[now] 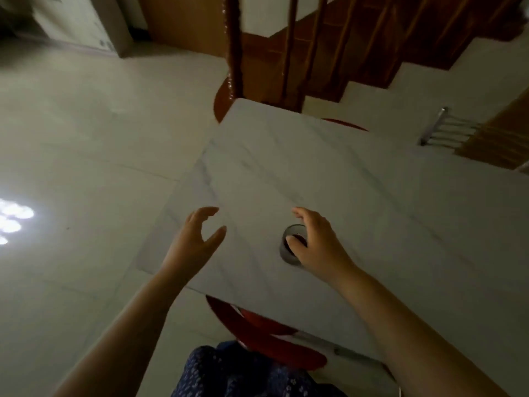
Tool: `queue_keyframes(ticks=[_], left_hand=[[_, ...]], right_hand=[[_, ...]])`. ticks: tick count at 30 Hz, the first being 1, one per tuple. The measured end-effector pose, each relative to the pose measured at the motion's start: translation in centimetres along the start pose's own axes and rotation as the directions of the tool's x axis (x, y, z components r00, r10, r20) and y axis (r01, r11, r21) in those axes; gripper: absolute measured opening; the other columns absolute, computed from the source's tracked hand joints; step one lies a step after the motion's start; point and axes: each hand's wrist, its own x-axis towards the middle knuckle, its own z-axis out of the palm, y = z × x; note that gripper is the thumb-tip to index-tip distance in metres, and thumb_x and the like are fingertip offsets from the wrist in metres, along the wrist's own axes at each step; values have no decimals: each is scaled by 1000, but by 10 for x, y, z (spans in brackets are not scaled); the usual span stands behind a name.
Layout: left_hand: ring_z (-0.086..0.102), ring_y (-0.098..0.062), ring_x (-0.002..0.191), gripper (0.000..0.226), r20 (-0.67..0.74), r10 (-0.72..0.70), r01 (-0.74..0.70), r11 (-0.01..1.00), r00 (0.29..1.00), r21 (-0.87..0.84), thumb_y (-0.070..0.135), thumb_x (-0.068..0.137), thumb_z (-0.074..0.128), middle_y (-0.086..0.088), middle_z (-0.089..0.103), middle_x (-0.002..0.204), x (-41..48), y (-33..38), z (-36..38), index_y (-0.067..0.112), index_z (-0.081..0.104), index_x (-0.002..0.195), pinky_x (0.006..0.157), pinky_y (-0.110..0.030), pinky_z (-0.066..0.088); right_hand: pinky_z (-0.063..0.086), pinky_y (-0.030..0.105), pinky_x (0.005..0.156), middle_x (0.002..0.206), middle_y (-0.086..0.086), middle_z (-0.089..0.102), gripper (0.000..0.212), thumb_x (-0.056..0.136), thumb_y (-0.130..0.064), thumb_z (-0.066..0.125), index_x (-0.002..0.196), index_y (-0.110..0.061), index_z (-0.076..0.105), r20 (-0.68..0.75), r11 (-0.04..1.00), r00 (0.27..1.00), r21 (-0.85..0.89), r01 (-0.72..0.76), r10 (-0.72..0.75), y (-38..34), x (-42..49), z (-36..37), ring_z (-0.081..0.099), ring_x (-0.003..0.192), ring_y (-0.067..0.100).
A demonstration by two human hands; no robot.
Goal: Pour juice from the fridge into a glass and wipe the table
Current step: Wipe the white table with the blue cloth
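The glass [287,251] stands upright on the table [286,167], just right of the frame's centre and close to the table's near edge, probably so it is within easy reach for pouring. Its inside looks dark; I cannot tell whether that is juice or shadow.

The right hand [319,246] arches over the glass from the lower right. Its fingers [300,214] are loosely curved and reach past the far rim without closing round it. The thumb [294,243] overlaps the mouth in the picture, but whether it touches is unclear. That posture suits setting the glass down or being about to take it.

The left hand [194,242], left of centre, hovers over the table's left edge holding nothing, with fingers and thumb curved apart as if ready to steady something.

No juice container or cloth is visible, so pouring and wiping both seem not yet done.

A red stool [257,333] sits tucked under the near edge, and a wooden staircase [372,53] fills the upper right. No brand, label or writing can be read anywhere.
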Motion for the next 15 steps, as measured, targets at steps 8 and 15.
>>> queue_keyframes(ticks=[8, 15], left_hand=[[44, -3, 114, 39, -284, -226, 217, 974, 932, -63, 47, 85, 58, 15, 48, 121, -114, -37, -100, 33, 54, 121, 96, -29, 35], [56, -9, 110, 24, -510, -441, 343, 897, 739, -279, 28, 93, 57, 8, 62, 114, -237, -93, -199, 26, 60, 116, 95, -33, 44]], right_hand=[[33, 26, 94, 119, -11, 44, 34, 91, -39, 46, 123, -26, 48, 257, 950, 915, 51, 309, -312, -102, 19, 66, 40, 115, 8], [38, 34, 98, 116, -10, 44, 34, 91, -35, 47, 123, -24, 49, 457, 850, 732, 118, 514, -506, -227, -11, 172, 42, 116, 11]])
